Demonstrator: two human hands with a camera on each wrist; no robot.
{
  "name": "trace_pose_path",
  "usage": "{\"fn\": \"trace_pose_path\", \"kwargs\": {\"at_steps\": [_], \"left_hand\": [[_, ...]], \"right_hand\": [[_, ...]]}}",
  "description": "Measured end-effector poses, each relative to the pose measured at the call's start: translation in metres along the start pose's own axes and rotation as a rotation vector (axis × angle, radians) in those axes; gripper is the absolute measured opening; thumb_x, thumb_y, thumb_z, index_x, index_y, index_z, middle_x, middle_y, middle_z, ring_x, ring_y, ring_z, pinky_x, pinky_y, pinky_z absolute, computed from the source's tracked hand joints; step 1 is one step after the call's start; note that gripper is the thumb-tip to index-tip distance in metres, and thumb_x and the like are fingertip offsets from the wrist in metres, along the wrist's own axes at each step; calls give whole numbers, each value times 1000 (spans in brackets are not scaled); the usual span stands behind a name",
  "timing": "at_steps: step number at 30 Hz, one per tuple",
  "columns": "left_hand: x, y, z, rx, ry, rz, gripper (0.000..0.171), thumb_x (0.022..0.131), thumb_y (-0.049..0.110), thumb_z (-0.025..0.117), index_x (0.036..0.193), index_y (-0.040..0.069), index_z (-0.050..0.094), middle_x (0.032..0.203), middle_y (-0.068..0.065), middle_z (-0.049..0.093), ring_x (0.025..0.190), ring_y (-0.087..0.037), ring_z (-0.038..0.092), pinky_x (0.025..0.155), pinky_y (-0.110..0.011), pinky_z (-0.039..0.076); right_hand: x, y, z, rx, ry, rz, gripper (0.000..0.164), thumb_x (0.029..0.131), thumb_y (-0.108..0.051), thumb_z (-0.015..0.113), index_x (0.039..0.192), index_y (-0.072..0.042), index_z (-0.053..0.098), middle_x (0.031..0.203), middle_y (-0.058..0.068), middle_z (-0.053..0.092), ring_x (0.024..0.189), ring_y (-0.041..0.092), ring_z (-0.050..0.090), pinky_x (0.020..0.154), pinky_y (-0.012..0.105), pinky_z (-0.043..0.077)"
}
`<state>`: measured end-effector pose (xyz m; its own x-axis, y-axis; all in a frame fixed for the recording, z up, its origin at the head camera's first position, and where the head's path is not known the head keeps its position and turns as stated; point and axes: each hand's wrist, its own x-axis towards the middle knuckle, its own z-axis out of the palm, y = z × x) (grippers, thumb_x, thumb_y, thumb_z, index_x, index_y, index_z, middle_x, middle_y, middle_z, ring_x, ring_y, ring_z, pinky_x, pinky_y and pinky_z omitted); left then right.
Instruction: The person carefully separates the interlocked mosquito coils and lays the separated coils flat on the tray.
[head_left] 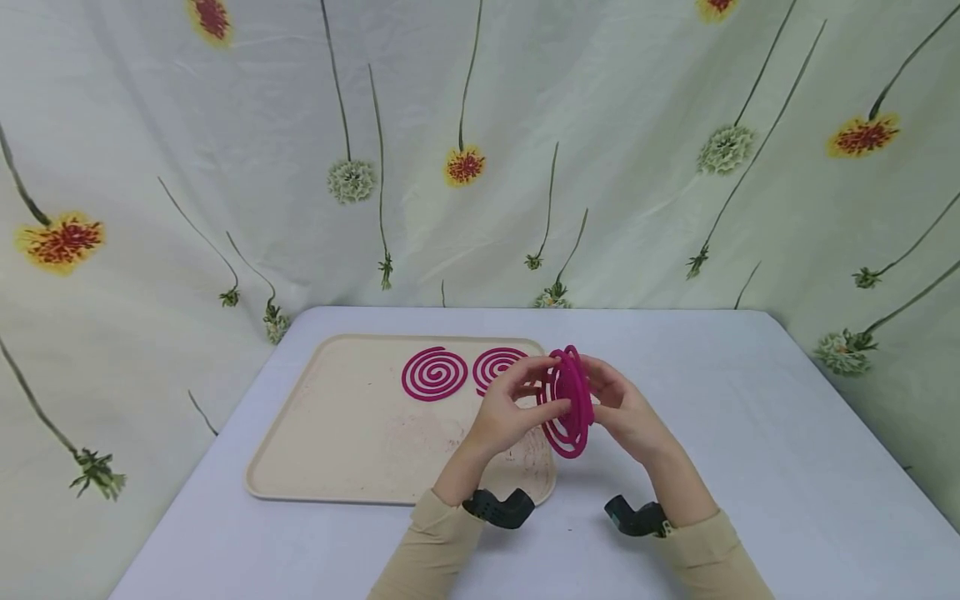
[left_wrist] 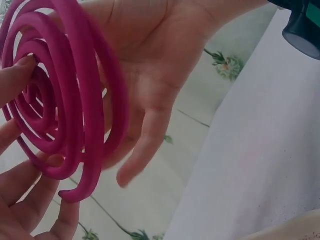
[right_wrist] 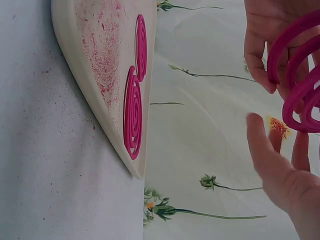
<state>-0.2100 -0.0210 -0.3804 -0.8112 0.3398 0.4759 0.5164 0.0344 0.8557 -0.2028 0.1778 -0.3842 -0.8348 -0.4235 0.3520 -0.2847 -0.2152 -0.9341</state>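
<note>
Pinching upright pink coil [head_left: 570,400] between curled fingers and thumbs, left hand [head_left: 506,410] on one side, right hand [head_left: 626,408] on other; held above white table [head_left: 750,433], near right rim of beige tray [head_left: 337,450]. Blocking part of second flat coil [head_left: 492,362] with left hand; leaving first flat coil [head_left: 434,374] in full sight just beside. Showing pink specks [right_wrist: 102,65] on tray. Wearing dark cameras [head_left: 501,508] at both wrists. Backed by flowered cloth [head_left: 637,83].

You get soft, even, fairly bright light in the head view, with faint shadows on the smooth white flat-topped table [head_left: 720,400]; your left wrist view is dimmer, its round magenta spiral coil [left_wrist: 92,100] slightly blurred, your right one hazy
</note>
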Motion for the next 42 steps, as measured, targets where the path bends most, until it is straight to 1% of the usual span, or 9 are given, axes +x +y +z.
{"fn": "trace_pose_path", "kwargs": {"at_steps": [4,10,13,22,27,30,35,39,42], "left_hand": [[0,0,0,1,2,-2,48,81,14,74,125,10,56,117,-7,60,108,-20,56,87,-39,49],[-1,1,-3,48,154,-76,48,76,28,79,118,13,61,113,-1,63,102,-17,58,82,-35,52],[-1,1,-5,53,193,-89,47,76,28,79,117,12,62,113,-2,63,102,-19,58,81,-36,52],[-1,2,2,-46,150,-123,50,79,17,77,124,10,57,120,-5,60,110,-21,56,88,-37,51],[0,1,1,-7,153,-136,47,77,17,78,120,12,60,117,-4,62,107,-20,58,82,-33,53],[0,0,-2,31,158,-109,46,77,20,79,118,11,61,115,-4,62,103,-20,59,79,-32,54],[0,0,-8,90,170,-91,45,76,24,79,116,11,63,113,-3,64,99,-19,60,76,-31,55],[-1,23,-10,96,176,-142,39,79,13,77,112,2,59,111,-12,65,97,-27,61,75,-30,55],[-2,37,-13,83,184,-151,35,80,4,73,109,-5,55,108,-19,65,91,-31,62,74,-28,53]], "right_hand": [[1,1,0,3,-6,19,56,88,-12,64,138,-11,39,135,7,42,116,18,52,89,37,50],[2,-1,-1,-115,162,109,60,88,-8,61,141,-2,31,136,20,36,108,12,57,85,31,52],[2,-2,0,-130,223,145,57,90,-5,59,140,-2,32,133,22,38,105,11,58,84,29,52],[2,-4,8,-77,197,169,56,91,-10,59,139,-5,31,129,17,40,103,14,56,82,30,53],[3,-4,6,-87,215,179,58,89,-3,58,139,-4,28,127,20,42,99,13,60,81,31,53],[3,-5,3,-116,238,184,60,88,-2,60,138,-4,27,127,23,43,98,14,62,81,32,54],[3,-8,1,-215,303,181,65,84,-3,66,137,-6,28,128,23,44,103,24,61,78,36,55],[3,-11,1,-311,359,137,70,79,0,70,136,-6,29,129,21,43,108,37,56,76,36,55],[2,-13,1,-362,386,108,72,77,1,72,136,-5,31,129,21,43,109,41,54,76,37,55]]}}
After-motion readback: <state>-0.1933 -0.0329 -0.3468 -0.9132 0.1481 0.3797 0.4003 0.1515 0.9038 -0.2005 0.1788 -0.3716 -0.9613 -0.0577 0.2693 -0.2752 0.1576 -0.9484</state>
